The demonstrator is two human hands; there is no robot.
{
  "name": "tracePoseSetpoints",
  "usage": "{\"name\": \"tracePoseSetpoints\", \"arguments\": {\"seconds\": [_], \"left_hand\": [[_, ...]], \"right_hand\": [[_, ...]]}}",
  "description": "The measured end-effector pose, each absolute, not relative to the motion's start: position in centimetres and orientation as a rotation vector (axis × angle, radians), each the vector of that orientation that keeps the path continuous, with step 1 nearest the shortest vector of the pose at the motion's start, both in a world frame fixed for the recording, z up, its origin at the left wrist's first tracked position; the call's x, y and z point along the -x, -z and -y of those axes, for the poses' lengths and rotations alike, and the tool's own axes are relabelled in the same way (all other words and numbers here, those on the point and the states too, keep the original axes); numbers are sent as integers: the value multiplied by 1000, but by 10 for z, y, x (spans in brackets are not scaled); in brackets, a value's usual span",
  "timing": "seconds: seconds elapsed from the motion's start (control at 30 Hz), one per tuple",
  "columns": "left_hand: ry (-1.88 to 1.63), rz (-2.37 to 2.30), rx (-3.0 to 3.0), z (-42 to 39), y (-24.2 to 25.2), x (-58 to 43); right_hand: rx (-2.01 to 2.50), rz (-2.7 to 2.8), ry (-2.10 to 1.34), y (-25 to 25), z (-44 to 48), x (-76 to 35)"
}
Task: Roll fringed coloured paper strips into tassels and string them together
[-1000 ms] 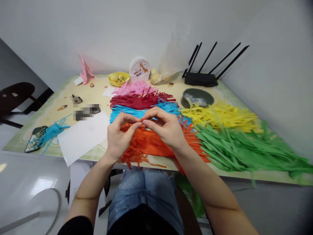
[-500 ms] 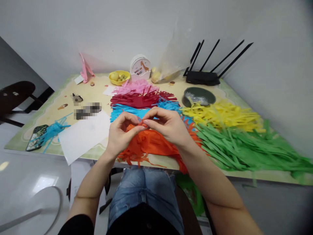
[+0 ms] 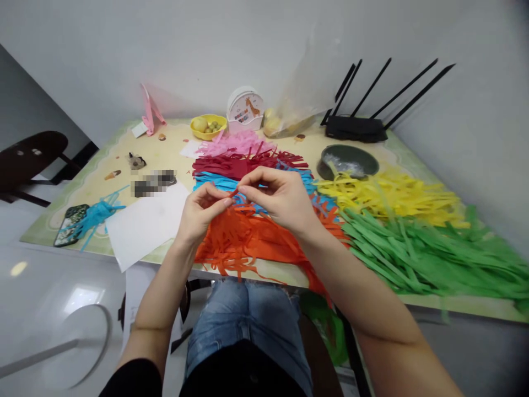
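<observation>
Orange strip (image 3: 233, 193), one: left hand (image 3: 197, 214) and right hand (image 3: 285, 201) are both pinching it, work seemingly unfinished, while cut orange fringe (image 3: 264, 238) is lying loose on the bench (image 3: 166, 156).

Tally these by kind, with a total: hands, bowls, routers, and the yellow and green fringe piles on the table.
Hands: 2 (left hand, right hand, a red-orange strip between their fingertips)
Bowls: 2 (yellow bowl, dark green bowl)
Routers: 1 (black router)
Fringe piles: 2 (yellow pile, green pile)
Total: 7
</observation>
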State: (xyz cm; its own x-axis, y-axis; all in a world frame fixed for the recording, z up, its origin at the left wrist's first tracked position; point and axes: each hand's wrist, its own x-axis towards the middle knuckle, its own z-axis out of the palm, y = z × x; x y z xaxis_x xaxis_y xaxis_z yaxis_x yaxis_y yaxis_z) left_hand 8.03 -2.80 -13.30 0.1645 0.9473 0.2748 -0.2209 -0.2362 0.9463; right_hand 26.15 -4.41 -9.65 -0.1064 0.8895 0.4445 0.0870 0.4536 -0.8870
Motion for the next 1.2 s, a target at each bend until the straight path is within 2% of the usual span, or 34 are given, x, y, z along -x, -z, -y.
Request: {"name": "tracePoseSetpoints", "arguments": {"seconds": [0.2,0.33,0.4,0.47,0.53,0.63,0.77,0.87,1.03,1.07,1.1,1.2], "left_hand": [[-1338,-859,-1373,38,144,-81],[-1352,-982,-1495,27,143,-36],[-1469,-1163,-1600,4,135,11],[-1572,-1547,-1780,-31,122,60],[-1532,-1885,-1915,-70,110,96],[-1438,-2010,-1967,-121,108,105],[-1219,-1873,-2109,-149,138,66],[-1063,-1765,-2202,-147,159,36],[-872,-1504,-2448,-116,166,-44],[-764,-1381,-2522,-107,166,-66],[-474,-1166,-2662,-96,168,-89],[-103,-891,-2732,-73,177,-144]], "right_hand": [[901,1460,-859,103,45,-249],[882,1495,-891,109,42,-254],[898,1515,-903,116,34,-268],[980,1539,-846,125,22,-286],[1115,1604,-703,136,9,-305],[1297,1760,-432,153,-7,-322],[1479,2157,-241,179,-15,-332],[1519,2460,-299,197,-12,-338],[1573,2617,-342,209,-8,-349],[1597,2632,-334,209,-8,-350],[1620,2646,-327,208,-9,-352],[1669,2682,-313,205,-10,-355]]}}
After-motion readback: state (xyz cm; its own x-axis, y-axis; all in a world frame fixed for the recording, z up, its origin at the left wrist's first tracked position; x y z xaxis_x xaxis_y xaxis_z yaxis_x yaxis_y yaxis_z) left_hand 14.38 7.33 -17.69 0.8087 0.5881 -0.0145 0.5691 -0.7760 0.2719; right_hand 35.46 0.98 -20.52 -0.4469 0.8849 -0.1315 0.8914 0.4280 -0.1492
